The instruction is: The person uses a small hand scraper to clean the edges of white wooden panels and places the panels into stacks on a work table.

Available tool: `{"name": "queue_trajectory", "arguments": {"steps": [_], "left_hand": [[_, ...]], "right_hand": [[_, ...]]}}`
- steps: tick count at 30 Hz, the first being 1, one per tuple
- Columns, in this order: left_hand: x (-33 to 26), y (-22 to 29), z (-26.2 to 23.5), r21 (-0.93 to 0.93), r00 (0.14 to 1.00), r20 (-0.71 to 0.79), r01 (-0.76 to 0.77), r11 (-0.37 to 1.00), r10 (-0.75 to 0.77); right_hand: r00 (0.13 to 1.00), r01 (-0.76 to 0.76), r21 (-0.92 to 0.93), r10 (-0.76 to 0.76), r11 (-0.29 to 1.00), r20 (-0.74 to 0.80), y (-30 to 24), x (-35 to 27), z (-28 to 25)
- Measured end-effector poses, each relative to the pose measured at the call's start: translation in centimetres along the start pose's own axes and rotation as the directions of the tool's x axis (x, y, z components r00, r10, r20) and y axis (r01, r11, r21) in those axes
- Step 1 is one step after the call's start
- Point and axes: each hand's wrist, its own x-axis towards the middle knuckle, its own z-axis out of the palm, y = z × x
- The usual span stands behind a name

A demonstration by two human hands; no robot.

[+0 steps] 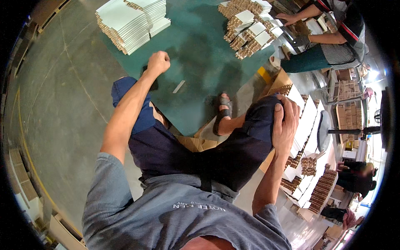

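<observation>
My left hand [159, 62] is closed in a loose fist, raised over the green mat beyond my left knee. Nothing sticks out of the fist, though its far side is hidden. My right hand [286, 118] lies over my right knee, its fingers laid across the dark trouser leg [260, 118] with nothing in them. Beyond the left hand stands a stack of white-faced cardboard pieces [131, 23] with brown, layered edges. Below that hand, a small pale strip [179, 86] lies on the mat, touched by neither hand.
The green mat [191, 50] spreads before my feet. Further right lie jumbled stacks of notched cardboard [250, 29], with a co-worker's hands [287, 18] beside them. White sheets and brown cardboard stacks [308, 125] stand right of my knee, near a dark round fan or stool [324, 131].
</observation>
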Motion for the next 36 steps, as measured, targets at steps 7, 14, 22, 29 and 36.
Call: {"name": "queue_trajectory", "arguments": {"steps": [7,14,22,29,36], "left_hand": [[-2.1,-0.3,7.3,0.182,0.962,0.18,-0.24,0.953,0.208],[-4.2,-1.3,16.3,0.214,0.952,0.297,0.008,0.977,-0.073],[-4.1,-1.3,18.2,0.316,0.96,0.254,0.036,0.948,-0.121],[-4.0,-2.3,19.6,0.199,0.957,0.245,0.11,0.974,-0.158],[-4.7,-2.0,19.7,0.175,0.922,0.31,0.184,0.967,-0.231]], "right_hand": [[0.998,-0.002,0.142,-0.006,0.99,0.057,2.7,2.7,3.4],[0.996,-0.024,0.251,0.003,0.968,0.085,2.9,3.7,4.1],[0.988,-0.115,0.289,0.078,0.95,0.136,4.2,4.4,4.6],[0.986,-0.133,0.294,0.095,0.947,0.14,3.5,4.3,5.2],[0.993,-0.087,0.25,0.064,0.964,0.098,3.3,3.4,6.0]]}}
